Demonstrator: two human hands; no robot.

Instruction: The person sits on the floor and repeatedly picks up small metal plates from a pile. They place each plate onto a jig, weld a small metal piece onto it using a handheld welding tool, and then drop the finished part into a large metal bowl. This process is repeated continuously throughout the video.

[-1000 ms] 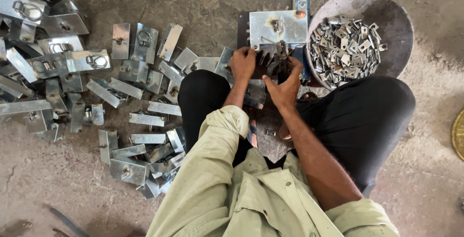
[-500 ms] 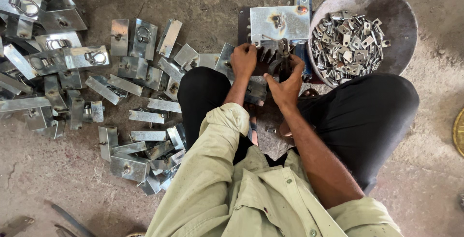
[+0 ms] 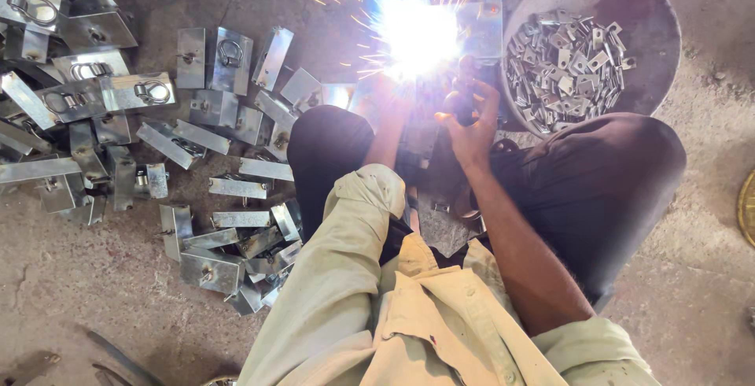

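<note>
Gripping a dark tool (image 3: 464, 103) beside a white burst of sparks (image 3: 417, 32), the right hand (image 3: 470, 122) stayed closed while glare hid the left hand's (image 3: 393, 99) grip near the bowl (image 3: 653, 32).

The right hand (image 3: 470, 122) is just right of the welding flash (image 3: 415, 30), and the left hand (image 3: 391, 95) is just below it. The metal plate (image 3: 481, 28) lies behind the right hand. The bowl (image 3: 645, 32) with small metal pieces (image 3: 562, 67) stands right of it. Metal brackets (image 3: 157, 126) lie on the floor (image 3: 79, 291), well left of both hands.
</note>
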